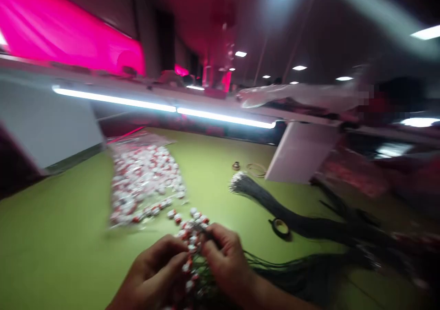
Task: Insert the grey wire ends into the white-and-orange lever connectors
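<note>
Head view: the left hand [151,273] and right hand [223,262] pinch closed on a beaded black cord [197,236], with a full bag of red-and-white beads [144,186] and a bundle of bare black cords [292,220] beside them.

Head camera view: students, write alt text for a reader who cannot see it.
The left hand and right hand work red-and-white beads on thin black cords. A clear plastic bag of beads lies on the green tabletop.
</note>
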{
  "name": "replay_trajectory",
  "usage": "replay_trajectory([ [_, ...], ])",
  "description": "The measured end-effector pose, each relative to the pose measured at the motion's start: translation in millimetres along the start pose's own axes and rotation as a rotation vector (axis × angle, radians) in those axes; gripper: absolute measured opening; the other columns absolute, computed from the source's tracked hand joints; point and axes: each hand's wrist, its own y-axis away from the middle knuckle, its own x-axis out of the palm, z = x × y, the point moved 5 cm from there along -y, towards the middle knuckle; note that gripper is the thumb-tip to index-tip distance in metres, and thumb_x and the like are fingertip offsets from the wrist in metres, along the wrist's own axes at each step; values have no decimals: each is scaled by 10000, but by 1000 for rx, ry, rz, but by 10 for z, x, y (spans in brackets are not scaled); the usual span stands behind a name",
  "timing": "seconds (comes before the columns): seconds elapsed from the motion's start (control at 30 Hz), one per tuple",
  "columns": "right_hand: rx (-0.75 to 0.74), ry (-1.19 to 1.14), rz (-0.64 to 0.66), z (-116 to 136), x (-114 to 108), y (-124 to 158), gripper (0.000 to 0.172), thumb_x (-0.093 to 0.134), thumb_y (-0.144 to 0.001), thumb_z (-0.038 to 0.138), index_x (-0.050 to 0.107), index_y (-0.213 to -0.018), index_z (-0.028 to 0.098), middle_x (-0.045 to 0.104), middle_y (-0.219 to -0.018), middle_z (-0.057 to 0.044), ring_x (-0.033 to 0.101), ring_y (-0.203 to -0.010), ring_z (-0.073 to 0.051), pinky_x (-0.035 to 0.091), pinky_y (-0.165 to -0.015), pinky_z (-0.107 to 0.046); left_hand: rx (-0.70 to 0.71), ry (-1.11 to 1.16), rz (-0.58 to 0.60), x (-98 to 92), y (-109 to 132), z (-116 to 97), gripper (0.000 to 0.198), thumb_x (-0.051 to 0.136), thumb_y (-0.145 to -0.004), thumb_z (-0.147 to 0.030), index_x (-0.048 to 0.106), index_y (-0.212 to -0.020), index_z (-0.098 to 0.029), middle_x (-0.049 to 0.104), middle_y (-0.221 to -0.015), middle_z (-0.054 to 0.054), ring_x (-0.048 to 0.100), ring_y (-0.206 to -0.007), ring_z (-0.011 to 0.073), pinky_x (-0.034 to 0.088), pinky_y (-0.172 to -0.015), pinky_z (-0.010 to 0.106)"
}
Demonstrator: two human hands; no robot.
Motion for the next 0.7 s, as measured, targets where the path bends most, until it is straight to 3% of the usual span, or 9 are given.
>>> replay_trajectory([
  [0.07,40,-66,-29,-26,-76,-61,243,584,-916,348,600,-753,168,522,-675,26,424,-629,-121,370,-574,-229,90,-193,99,37,6,-248,211,772,-764,-372,699,-770,-174,684,-720,31,609,-609,166,495,-592,250],
  [0.13,88,-125,-3,-68,-102,-98,305,594,-922,396,569,-714,175,460,-628,43,373,-583,-112,340,-543,-229,80,-272,156,-20,-49,-337,228,726,-800,-381,703,-870,-166,699,-768,48,619,-669,180,489,-635,265],
  [0.27,166,-158,67,-96,-72,-88,329,633,-896,447,592,-712,177,410,-600,49,333,-561,-114,306,-516,-237,185,-667,-106,-335,-277,-390,192,638,-852,-347,685,-900,-168,678,-809,44,582,-703,176,439,-642,272],
  [0.33,201,-160,87,-92,-45,-69,325,649,-884,446,604,-704,180,402,-588,49,332,-551,-115,300,-502,-237,246,-858,-178,-401,-429,-369,150,656,-819,-306,683,-901,-183,667,-830,40,568,-718,188,416,-658,291],
  [0.53,265,-329,7,-71,-44,-55,232,742,-806,382,625,-788,182,556,-681,20,455,-612,-128,397,-564,-232,300,-901,-151,-401,-754,-221,17,658,-763,-185,654,-756,-200,615,-787,36,544,-809,227,391,-763,338],
  [0.63,325,-424,-20,-100,-41,-64,237,769,-770,356,617,-752,175,539,-633,37,421,-561,-107,385,-540,-224,305,-826,-135,-421,-722,-211,55,656,-772,-185,615,-737,-196,590,-761,22,534,-786,208,409,-762,332],
  [0.7,350,-454,-30,-123,-38,-72,248,768,-768,357,608,-718,174,522,-611,44,389,-539,-98,367,-523,-220,296,-757,-146,-433,-642,-244,54,635,-805,-200,619,-855,-188,598,-785,21,546,-754,189,437,-725,319],
])
